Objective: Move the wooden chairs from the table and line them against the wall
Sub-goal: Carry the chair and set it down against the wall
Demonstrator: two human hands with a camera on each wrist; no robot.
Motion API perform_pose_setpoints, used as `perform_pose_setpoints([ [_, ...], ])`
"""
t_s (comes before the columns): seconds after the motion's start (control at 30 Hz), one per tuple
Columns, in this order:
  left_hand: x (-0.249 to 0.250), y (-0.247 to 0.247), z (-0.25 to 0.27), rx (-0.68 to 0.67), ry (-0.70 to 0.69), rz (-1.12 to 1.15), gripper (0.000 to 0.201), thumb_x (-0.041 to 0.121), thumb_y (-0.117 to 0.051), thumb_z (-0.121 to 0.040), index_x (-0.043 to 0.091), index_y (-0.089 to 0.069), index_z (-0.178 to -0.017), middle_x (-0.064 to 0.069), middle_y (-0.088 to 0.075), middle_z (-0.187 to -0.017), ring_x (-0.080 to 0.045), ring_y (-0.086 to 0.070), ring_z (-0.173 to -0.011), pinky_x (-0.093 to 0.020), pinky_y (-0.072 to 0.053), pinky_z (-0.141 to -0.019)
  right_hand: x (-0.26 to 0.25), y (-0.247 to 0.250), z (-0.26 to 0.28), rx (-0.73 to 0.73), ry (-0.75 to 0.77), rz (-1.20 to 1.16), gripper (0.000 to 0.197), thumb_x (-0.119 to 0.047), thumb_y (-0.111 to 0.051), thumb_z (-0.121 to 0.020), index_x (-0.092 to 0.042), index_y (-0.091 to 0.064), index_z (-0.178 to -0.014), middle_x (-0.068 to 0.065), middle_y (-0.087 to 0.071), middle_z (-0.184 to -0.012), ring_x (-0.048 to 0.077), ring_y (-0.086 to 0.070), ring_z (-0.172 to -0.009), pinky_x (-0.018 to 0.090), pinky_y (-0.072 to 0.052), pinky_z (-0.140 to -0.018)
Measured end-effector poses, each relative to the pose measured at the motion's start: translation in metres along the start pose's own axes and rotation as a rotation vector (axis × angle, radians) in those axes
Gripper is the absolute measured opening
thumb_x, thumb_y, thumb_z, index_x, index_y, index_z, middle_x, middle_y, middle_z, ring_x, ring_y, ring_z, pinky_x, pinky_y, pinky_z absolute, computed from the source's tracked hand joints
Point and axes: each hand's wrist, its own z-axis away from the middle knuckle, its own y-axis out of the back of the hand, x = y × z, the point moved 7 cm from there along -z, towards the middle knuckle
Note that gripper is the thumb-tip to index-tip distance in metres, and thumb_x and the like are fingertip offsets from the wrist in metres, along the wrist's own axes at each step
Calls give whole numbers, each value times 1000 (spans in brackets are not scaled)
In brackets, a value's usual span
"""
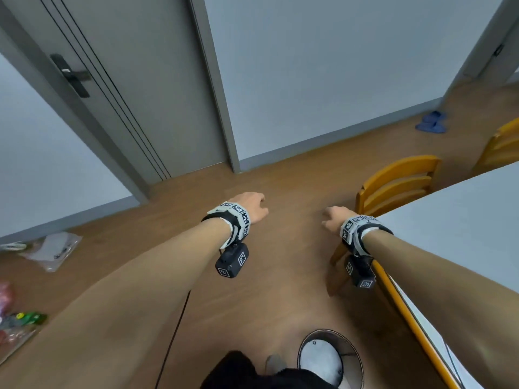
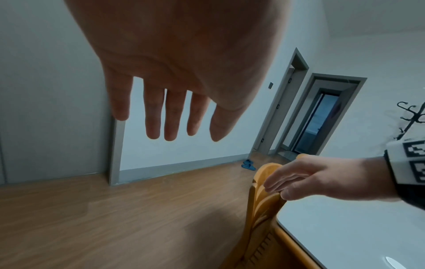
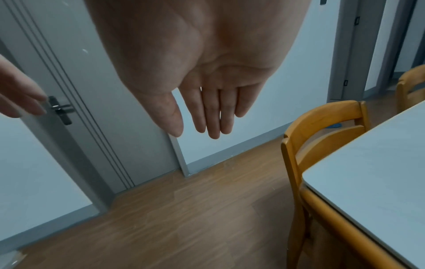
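A wooden chair [image 1: 398,182] with a slatted orange back is tucked under the white table [image 1: 463,220] on the right; the right wrist view shows this chair [image 3: 322,131] at the table's corner. A second chair [image 1: 502,144] stands farther along the table's side. My left hand [image 1: 252,206] hangs over the bare floor with straight fingers [image 2: 158,112] and holds nothing. My right hand [image 1: 335,219] is just left of the near chair's back, fingers [image 3: 214,112] straight and empty, touching nothing. The wall [image 1: 323,66] runs behind the chairs.
A grey door [image 1: 134,80] with a black handle is set in the wall at left. Blue slippers [image 1: 431,122] lie by the skirting. A round bin [image 1: 331,357] stands near my feet. Plastic bags [image 1: 53,249] and clutter lie at far left. A doorway [image 2: 322,116] opens beyond the table.
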Motion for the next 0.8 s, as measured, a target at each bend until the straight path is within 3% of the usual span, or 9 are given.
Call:
perform_pose_setpoints([
  [0.2, 21, 34, -145, -43, -137, -44, 49, 41, -47, -99, 20, -46, -143, -4, -52, -142, -25, -54, -123, -34, -44, -91, 30, 43, -95, 4, -95, -96, 53, -32, -51, -99, -17, -44, -149, 11, -53, -145, 30, -54, -128, 40, -46, -105],
  [0.4, 91, 34, -304, -121, -408, -146, 49, 39, -46, -99, 21, -46, -144, -3, -53, -141, -24, -55, -121, -32, -43, -85, 104, 73, -164, 17, -330, -227, 54, -30, -50, -100, -14, -39, -151, 11, -49, -148, 29, -52, -130, 39, -47, -103],
  [0.57, 186, 46, -409, -185, -666, -273, 46, 40, -45, -97, 23, -50, -139, -2, -57, -133, -26, -59, -113, -34, -49, -82, 169, 102, -169, 120, -640, -378, 54, -33, -53, -96, -17, -46, -147, 8, -50, -147, 29, -53, -129, 42, -45, -107],
  [0.8, 322, 47, -472, -243, -968, -414, 53, 41, -44, -94, 25, -45, -144, 0, -51, -142, -27, -56, -119, -39, -50, -90, 224, 111, -158, 209, -893, -655, 57, -29, -52, -99, -15, -38, -152, 6, -44, -153, 27, -46, -136, 40, -40, -112],
])
